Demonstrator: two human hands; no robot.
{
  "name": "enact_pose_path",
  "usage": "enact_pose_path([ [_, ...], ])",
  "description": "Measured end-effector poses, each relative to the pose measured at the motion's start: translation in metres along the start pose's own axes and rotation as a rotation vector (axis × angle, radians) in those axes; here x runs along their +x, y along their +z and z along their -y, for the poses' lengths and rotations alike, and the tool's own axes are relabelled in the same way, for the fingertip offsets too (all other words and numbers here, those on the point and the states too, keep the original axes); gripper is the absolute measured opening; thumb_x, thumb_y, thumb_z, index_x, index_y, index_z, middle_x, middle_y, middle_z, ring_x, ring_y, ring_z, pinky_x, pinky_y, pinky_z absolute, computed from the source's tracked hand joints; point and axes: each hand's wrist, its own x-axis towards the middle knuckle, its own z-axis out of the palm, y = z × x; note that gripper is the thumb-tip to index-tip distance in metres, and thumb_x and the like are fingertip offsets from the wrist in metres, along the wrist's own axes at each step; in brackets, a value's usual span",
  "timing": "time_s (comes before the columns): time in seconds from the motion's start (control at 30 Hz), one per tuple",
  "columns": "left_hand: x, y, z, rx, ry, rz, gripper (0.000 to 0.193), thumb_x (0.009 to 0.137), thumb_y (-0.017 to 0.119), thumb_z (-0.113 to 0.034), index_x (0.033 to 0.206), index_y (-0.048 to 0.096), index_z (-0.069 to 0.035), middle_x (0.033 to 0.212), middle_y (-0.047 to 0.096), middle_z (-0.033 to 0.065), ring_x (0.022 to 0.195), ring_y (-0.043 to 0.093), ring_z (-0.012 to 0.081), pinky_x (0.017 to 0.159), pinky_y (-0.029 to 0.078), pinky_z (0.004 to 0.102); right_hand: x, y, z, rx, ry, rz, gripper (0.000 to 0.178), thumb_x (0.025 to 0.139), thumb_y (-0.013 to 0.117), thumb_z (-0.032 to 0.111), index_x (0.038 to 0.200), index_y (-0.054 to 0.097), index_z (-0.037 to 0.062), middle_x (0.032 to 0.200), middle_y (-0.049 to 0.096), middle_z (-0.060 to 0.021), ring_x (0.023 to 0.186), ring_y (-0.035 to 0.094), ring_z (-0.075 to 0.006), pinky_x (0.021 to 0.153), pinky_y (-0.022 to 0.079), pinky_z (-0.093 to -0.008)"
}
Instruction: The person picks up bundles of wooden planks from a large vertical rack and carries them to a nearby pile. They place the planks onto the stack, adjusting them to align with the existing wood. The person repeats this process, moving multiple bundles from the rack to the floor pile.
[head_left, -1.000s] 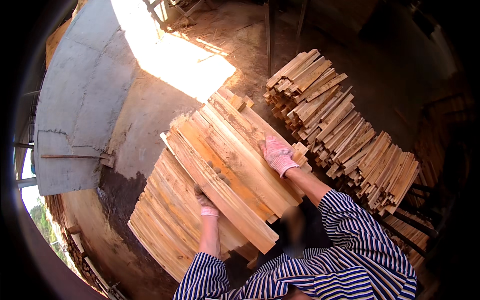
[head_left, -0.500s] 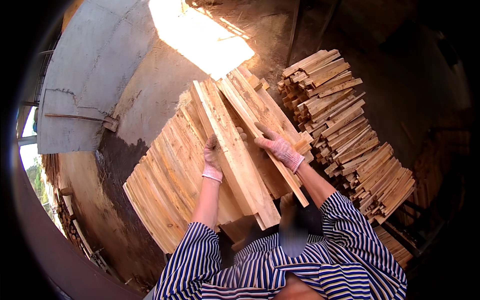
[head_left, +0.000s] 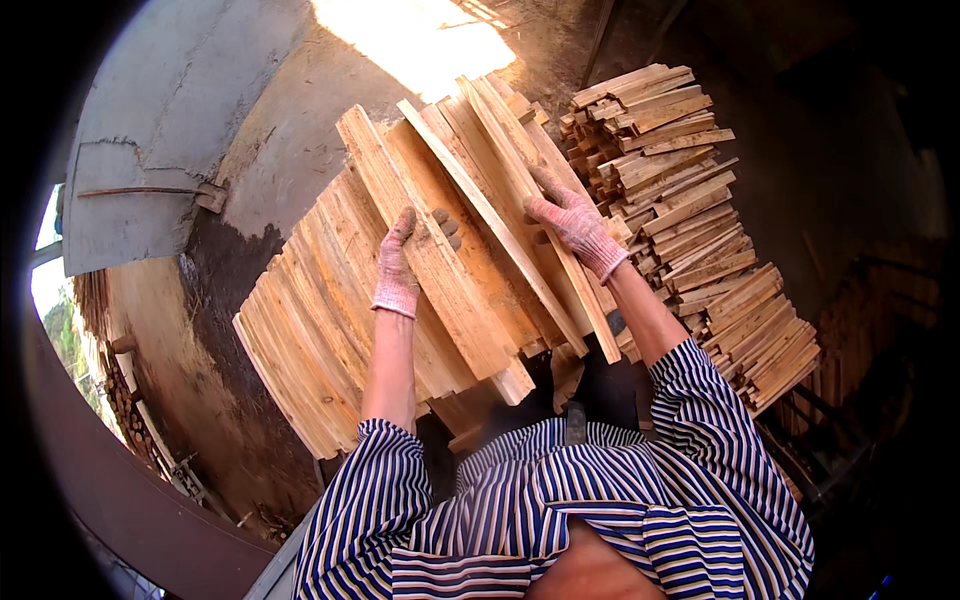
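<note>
My left hand, in a pinkish knitted glove with dirty fingertips, is closed round a long wooden board. Its fingertips show past the board's right edge. Gloved the same way, my right hand grips another narrow board, with its thumb and fingers wrapped over the edges. Between the two hands a thin wooden strip leans on its edge, apart from both. Under them lies a wide layer of boards, side by side, fanning out to the left.
A long stack of short wooden pieces stands at the right. To the far left, a grey concrete slab carries a long-handled tool. Bright sunlight falls on the floor beyond the boards. A brown curved beam runs along the lower left.
My left hand has moved left with its board, widening the gap to the right hand. A thin strip now shows tilted between them. The right hand still holds its board.
</note>
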Motion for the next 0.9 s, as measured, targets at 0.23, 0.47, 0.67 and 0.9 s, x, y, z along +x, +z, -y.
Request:
enact_pose_path([
  [0.23,-0.011,0.029,-0.003,0.598,0.2,-0.347,0.104,0.09,0.071,-0.064,0.159,0.029,0.003,0.153,0.048,0.027,0.116,0.067,0.0283,0.098,0.057,0.0386,-0.013,0.049,0.028,-0.086,-0.141,-0.033,0.095,0.091,0.073,0.055,0.163,0.032,0.0081,0.16,0.04,-0.027,0.144,0.048,-0.0347,0.117,0.044,-0.0451],
  [0.47,-0.028,0.066,0.045,0.089,0.122,-0.306,0.083,0.101,0.047,-0.07,0.157,0.041,-0.009,0.149,0.053,0.0153,0.132,0.055,0.0295,0.109,0.049,0.0431,-0.023,0.082,0.04,-0.354,-0.036,0.066,0.095,0.088,0.074,0.057,0.164,0.03,0.0211,0.155,0.047,-0.0242,0.136,0.054,-0.0394,0.115,0.045,-0.0463],
  [0.67,-0.023,0.096,0.069,0.14,0.054,-0.138,0.067,0.11,0.041,-0.054,0.158,0.039,-0.007,0.155,0.05,0.0117,0.14,0.049,0.0276,0.119,0.039,0.0409,-0.04,0.036,0.038,-0.775,-0.057,-0.014,0.089,0.091,0.074,0.044,0.164,0.025,0.038,0.147,0.052,-0.0208,0.116,0.067,-0.0288,0.095,0.059,-0.0365],
  [0.9,-0.025,0.128,0.072,0.259,-0.013,-0.09,0.071,0.108,0.04,-0.059,0.152,0.042,-0.003,0.145,0.055,0.017,0.123,0.06,0.0296,0.104,0.051,0.0425,-0.049,0.013,0.043,-0.59,-0.103,-0.128,0.088,0.079,0.082,0.025,0.158,0.044,0.0181,0.15,0.055,-0.0185,0.138,0.053,-0.0324,0.117,0.043,-0.0416],
])
